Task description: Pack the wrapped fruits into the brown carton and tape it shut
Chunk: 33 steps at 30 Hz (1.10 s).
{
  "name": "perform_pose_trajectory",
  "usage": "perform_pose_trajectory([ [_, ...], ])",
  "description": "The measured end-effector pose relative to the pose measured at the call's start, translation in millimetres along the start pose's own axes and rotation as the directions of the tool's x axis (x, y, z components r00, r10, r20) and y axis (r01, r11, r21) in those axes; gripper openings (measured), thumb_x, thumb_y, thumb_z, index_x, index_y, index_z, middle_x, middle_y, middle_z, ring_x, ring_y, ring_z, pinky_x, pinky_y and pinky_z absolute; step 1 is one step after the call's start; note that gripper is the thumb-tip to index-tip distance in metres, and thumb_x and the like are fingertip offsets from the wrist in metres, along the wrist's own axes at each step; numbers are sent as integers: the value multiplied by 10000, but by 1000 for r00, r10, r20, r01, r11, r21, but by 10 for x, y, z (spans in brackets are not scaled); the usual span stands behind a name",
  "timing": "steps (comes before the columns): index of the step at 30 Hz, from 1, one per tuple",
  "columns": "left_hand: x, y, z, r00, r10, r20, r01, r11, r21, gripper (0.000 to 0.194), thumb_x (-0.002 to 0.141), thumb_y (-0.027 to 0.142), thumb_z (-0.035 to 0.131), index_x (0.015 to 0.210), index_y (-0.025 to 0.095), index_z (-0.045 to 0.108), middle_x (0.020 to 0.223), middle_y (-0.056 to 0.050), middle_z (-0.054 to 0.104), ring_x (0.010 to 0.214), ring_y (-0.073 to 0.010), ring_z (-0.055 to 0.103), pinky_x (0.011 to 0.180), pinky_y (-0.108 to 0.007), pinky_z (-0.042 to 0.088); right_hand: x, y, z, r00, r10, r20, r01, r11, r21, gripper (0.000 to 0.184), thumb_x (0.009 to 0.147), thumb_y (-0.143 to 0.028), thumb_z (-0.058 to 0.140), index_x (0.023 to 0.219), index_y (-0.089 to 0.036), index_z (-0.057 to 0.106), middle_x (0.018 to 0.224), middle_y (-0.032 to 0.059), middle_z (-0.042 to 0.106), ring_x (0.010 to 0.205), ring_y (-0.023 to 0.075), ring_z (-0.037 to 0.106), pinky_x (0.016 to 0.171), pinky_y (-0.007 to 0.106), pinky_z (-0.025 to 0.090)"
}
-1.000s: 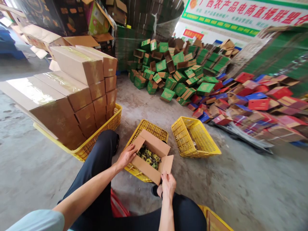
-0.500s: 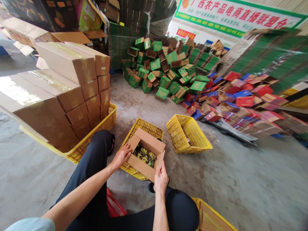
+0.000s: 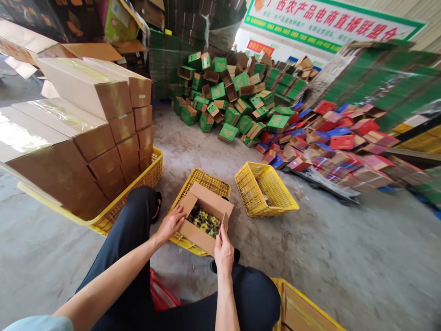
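An open cardboard box (image 3: 197,235) rests on an upturned yellow plastic crate (image 3: 211,182) between my knees. Inside lie several small dark-and-yellow wrapped pieces (image 3: 204,220), their kind too small to make out. My left hand (image 3: 171,224) holds the box at its left flap, fingers laid over the cardboard. On the other side, my right hand (image 3: 223,250) pinches the right flap, which stands up at a slant. The far and near flaps are folded outward.
Taped brown cartons (image 3: 103,131) are stacked in a yellow crate (image 3: 151,168) at left. Another yellow crate (image 3: 267,209) stands ahead on the right. A yellow-rimmed crate (image 3: 310,308) is beside my right knee. Green boxes (image 3: 227,132) and red-blue boxes (image 3: 341,142) lie heaped behind.
My right hand has shifted slightly up along the right flap, which now stands more upright. My left hand stays on the left flap. The whole view has turned a little.
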<state>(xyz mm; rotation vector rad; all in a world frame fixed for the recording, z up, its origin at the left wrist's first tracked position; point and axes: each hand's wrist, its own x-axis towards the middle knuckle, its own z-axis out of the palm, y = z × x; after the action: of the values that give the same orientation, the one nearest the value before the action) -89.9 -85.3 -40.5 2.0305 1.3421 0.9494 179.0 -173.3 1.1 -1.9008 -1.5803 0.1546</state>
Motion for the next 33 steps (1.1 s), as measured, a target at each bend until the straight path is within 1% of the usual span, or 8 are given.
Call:
perform_pose_trajectory([
  [4, 1, 13, -16, 1000, -3, 18, 3, 1000, 21, 425, 1047, 364, 450, 1256, 163, 760, 1524, -143, 574, 1500, -305, 452, 1221, -489, 426, -8, 61, 59, 999, -24, 34, 25, 1000, -15, 491, 1023, -305, 468, 1450, -144, 648, 1458, 164, 647, 1287, 273, 685, 1085, 344, 552],
  [8, 2, 34, -28, 1000, -13, 18, 13, 1000, 1, 410, 1048, 367, 452, 1237, 184, 767, 1532, -121, 571, 1500, -295, 456, 1218, -485, 430, -5, 91, 108, 996, -42, 78, 45, 998, -34, 464, 1022, -288, 472, 1410, -146, 683, 1466, 168, 643, 1346, 283, 639, 1133, 375, 517],
  [12, 6, 52, -25, 1000, -20, 4, 20, 1000, -17, 418, 1048, 384, 456, 1223, 177, 773, 1528, -131, 572, 1505, -308, 446, 1214, -497, 437, 5, 97, 143, 993, -53, 109, 58, 998, -38, 455, 1028, -301, 457, 1372, -151, 714, 1457, 147, 657, 1397, 291, 590, 1180, 419, 477],
  [18, 6, 69, -35, 1000, -29, 4, 30, 999, -13, 424, 1052, 389, 451, 1226, 178, 775, 1527, -134, 576, 1505, -312, 446, 1227, -497, 421, 15, 114, 167, 991, -46, 125, 49, 999, -20, 470, 1028, -314, 439, 1361, -133, 717, 1456, 156, 656, 1413, 292, 569, 1188, 441, 467],
  [24, 5, 73, -50, 999, -29, 16, 29, 999, -22, 409, 1056, 386, 455, 1203, 187, 780, 1537, -124, 571, 1511, -314, 439, 1227, -495, 419, 3, 144, 200, 988, -28, 150, 33, 999, -34, 481, 1013, -330, 431, 1292, -112, 757, 1437, 181, 665, 1419, 319, 559, 1185, 478, 467],
  [27, -1, 76, -47, 999, -24, 26, 24, 1000, -8, 422, 1064, 395, 443, 1222, 178, 770, 1547, -134, 560, 1516, -311, 431, 1229, -491, 416, -4, 166, 208, 988, -26, 151, 31, 999, -33, 480, 1014, -338, 431, 1265, -107, 769, 1429, 191, 668, 1414, 319, 563, 1178, 473, 476],
  [30, -15, 88, -49, 1000, -18, 24, 18, 1000, 1, 456, 1060, 468, 470, 1259, 170, 752, 1557, -146, 548, 1554, -325, 362, 1245, -510, 385, -10, 188, 207, 991, -42, 129, 45, 999, -20, 473, 1014, -380, 458, 1224, -108, 782, 1414, 210, 671, 1370, 323, 600, 1163, 464, 492],
  [33, -27, 98, -64, 999, -10, 37, 9, 999, 32, 549, 1003, 595, 557, 1286, 160, 738, 1582, -154, 518, 1595, -350, 256, 1267, -524, 340, -18, 202, 201, 995, -49, 87, 49, 999, -4, 515, 1011, -486, 486, 1191, -109, 787, 1395, 236, 663, 1313, 335, 635, 1137, 472, 512],
])
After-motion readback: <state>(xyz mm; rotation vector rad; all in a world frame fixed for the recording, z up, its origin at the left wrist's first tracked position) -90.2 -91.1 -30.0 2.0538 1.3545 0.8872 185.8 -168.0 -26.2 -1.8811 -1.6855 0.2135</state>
